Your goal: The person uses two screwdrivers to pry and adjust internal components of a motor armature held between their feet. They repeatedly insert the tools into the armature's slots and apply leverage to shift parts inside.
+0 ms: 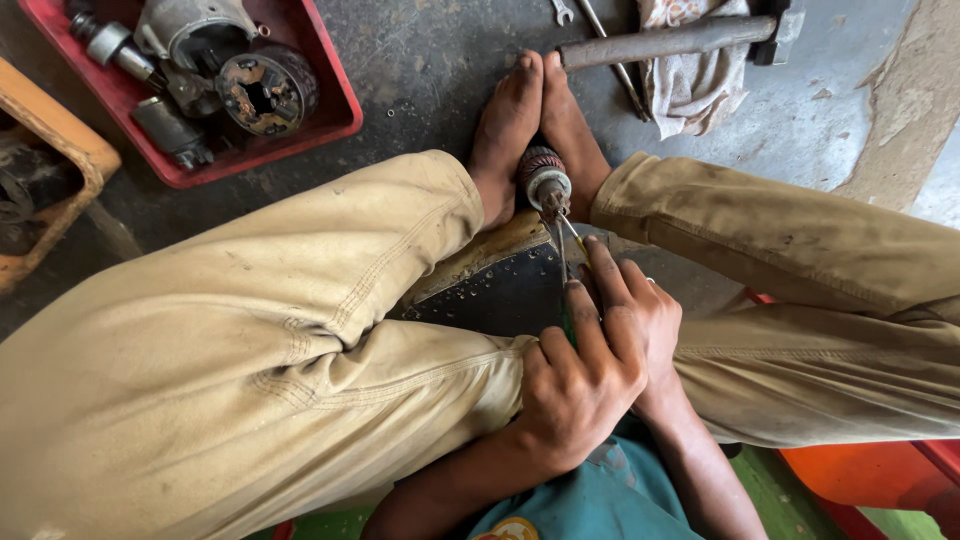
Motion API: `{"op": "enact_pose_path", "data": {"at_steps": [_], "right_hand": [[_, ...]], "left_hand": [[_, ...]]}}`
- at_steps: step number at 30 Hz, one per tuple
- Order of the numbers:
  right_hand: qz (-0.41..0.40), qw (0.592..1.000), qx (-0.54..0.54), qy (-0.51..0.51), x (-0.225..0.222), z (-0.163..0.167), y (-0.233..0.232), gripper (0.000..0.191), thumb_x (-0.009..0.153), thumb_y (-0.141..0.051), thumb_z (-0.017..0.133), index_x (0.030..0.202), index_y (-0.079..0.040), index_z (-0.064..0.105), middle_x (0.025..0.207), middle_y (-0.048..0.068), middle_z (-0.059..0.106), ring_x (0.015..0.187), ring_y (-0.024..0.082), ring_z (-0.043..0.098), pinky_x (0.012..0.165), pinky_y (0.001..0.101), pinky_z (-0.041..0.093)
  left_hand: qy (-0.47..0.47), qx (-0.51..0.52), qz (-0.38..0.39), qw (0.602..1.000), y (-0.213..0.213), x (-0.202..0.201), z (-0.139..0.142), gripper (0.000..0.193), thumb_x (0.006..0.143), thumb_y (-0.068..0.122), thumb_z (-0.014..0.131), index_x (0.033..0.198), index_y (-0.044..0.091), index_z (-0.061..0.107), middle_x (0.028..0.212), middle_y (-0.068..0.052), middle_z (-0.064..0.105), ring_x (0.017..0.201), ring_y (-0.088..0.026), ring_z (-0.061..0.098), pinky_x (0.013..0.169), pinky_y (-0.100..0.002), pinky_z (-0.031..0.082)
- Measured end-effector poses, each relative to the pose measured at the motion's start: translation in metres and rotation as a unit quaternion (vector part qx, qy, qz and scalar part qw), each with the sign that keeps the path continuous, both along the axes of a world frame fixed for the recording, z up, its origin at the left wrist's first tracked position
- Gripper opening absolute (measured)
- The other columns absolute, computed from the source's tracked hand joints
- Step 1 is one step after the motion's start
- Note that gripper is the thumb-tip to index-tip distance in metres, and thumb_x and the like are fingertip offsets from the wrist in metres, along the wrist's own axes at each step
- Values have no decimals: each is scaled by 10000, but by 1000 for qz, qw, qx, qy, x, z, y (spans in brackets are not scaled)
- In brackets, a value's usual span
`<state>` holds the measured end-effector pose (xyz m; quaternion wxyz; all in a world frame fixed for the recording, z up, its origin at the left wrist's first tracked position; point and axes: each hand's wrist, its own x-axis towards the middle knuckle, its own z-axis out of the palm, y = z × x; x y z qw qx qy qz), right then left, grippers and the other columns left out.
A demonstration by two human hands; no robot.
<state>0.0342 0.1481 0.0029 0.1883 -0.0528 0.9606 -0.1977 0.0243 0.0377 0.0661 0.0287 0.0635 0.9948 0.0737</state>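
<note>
A motor armature (542, 178) with copper windings stands clamped between my two bare feet (505, 125) on the concrete floor. My left hand (575, 385) and my right hand (640, 315) are wrapped together around a thin metal tool (566, 245) with a green handle. Its tip rests against the shaft end of the armature. My right forefinger stretches along the tool. My knees in tan trousers frame both hands.
A red tray (335, 120) at the top left holds a motor housing (265, 92) and other dirty parts. A hammer (670, 42), a rag (695, 85) and a spanner (562, 12) lie beyond my feet. A black pad (490, 285) lies under my legs. An orange frame (60, 150) stands at left.
</note>
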Motion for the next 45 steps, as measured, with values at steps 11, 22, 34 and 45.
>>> {"op": "enact_pose_path", "data": {"at_steps": [11, 22, 34, 45], "right_hand": [[18, 999, 15, 36, 2, 2, -4, 453, 918, -196, 711, 1353, -76, 670, 811, 67, 566, 658, 248, 584, 566, 394, 470], [17, 999, 32, 12, 11, -2, -5, 491, 924, -192, 657, 1403, -89, 632, 837, 67, 557, 662, 244, 588, 560, 388, 469], [128, 986, 89, -54, -4, 7, 0, 622, 925, -242, 615, 1491, -13, 495, 829, 88, 545, 567, 225, 592, 473, 379, 467], [395, 880, 234, -120, -52, 27, -4, 675, 790, -194, 609, 1376, 120, 495, 730, 76, 576, 562, 163, 630, 408, 306, 460]], "left_hand": [[-3, 0, 1, 1000, -4, -1, 1, 177, 935, 115, 587, 1039, 9, 684, 1047, -169, 741, 529, -113, 431, 461, -280, 340], [-3, 4, 3, 1000, -4, 0, 1, 90, 976, 104, 585, 902, 68, 620, 1055, -161, 748, 549, -118, 461, 471, -286, 357], [-30, 11, 1, 999, -8, 2, 2, 108, 979, 140, 576, 888, 88, 598, 1099, -170, 753, 536, -123, 458, 471, -300, 369], [-76, 110, -32, 991, -24, 2, 0, 345, 1062, 186, 577, 1368, 119, 433, 1510, -238, 602, 492, -141, 455, 423, -288, 367]]}}
